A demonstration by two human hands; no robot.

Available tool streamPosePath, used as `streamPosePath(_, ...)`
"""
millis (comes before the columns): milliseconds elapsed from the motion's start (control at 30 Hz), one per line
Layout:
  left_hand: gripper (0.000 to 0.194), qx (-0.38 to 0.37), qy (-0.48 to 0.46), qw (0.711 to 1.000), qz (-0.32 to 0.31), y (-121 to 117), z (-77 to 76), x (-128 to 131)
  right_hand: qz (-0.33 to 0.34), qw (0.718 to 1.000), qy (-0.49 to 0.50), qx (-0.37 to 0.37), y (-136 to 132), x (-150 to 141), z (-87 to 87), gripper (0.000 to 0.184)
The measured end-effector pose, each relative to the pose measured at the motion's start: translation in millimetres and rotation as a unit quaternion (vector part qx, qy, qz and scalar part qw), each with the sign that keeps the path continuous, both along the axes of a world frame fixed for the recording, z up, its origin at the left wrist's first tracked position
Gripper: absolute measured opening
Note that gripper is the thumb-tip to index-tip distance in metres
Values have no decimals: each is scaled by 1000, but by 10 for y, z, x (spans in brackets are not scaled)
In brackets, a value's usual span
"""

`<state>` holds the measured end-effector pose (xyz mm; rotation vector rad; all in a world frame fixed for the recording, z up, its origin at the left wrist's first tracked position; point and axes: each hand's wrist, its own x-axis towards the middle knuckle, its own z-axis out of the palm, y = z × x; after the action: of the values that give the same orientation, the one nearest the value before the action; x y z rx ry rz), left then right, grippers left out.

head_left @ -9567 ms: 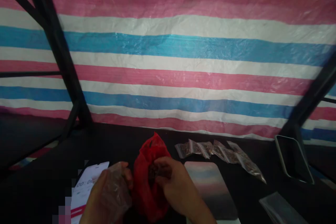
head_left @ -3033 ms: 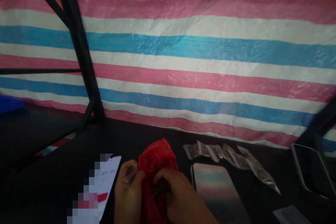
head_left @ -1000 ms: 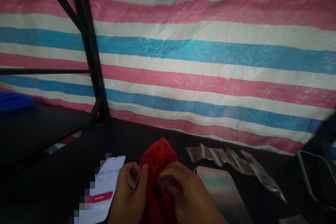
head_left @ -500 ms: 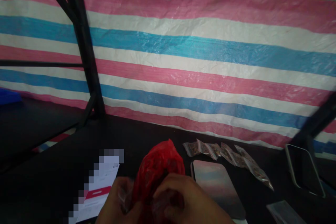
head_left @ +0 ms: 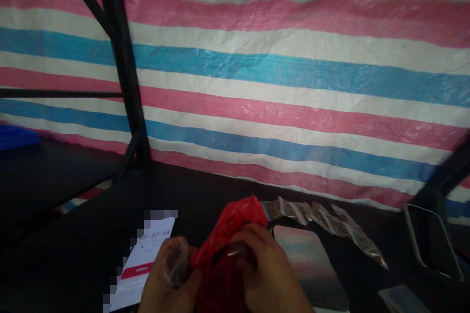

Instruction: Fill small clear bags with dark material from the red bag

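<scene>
A thin red plastic bag (head_left: 240, 215) stands bunched up at the bottom middle, its mouth towards me. My left hand (head_left: 171, 279) is closed on the bag's left edge. A small clear plastic bag (head_left: 176, 259) is also tucked in that hand, between thumb and fingers. My right hand (head_left: 266, 269) reaches into the mouth of the red bag with curled fingers. Something dark and shiny shows at those fingertips, too dim to name. Beside the right hand lies a flat silver plate-like device (head_left: 310, 264).
Several small zip bags of brown bits (head_left: 330, 220) lie in a row behind the silver device. A phone (head_left: 433, 242) leans at the right, near another clear bag (head_left: 402, 298). On the left lies a lit screen with a timer (head_left: 147, 259). A black frame post (head_left: 127, 68) stands before a striped sheet (head_left: 293, 93).
The red bag's top has tipped to the right, and its mouth shows more. My right hand has moved up and slightly right. The clear bag in my left hand shows more fully.
</scene>
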<state>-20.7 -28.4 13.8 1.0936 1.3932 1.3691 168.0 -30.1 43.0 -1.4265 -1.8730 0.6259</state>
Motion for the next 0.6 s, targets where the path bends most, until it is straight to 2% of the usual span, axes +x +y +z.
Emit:
streamPosePath(67,27,-7,-12,1000,9,21,46,36,-8,999,41,4,11,-47,-6,50)
streamPosePath(133,28,-18,-32,999,28,38,52,67,2,998,56,-27,0,-55,14,50)
streamPosePath(267,26,-39,-77,994,59,59,-41,110,58,991,46,-108,-86,54,95,57)
streamPosePath(333,28,-55,-93,992,66,64,-75,125,77,987,62,-125,-121,125,119,56)
streamPosePath(400,31,-63,-93,991,78,66,-75,138,80,987,81,-114,-120,163,105,52)
streamPosePath(467,34,-62,-76,992,81,63,-55,146,52,991,93,-75,-80,154,49,47)
streamPosePath(600,25,-36,-19,998,50,45,-35,163,0,997,70,-11,33,71,-96,49)
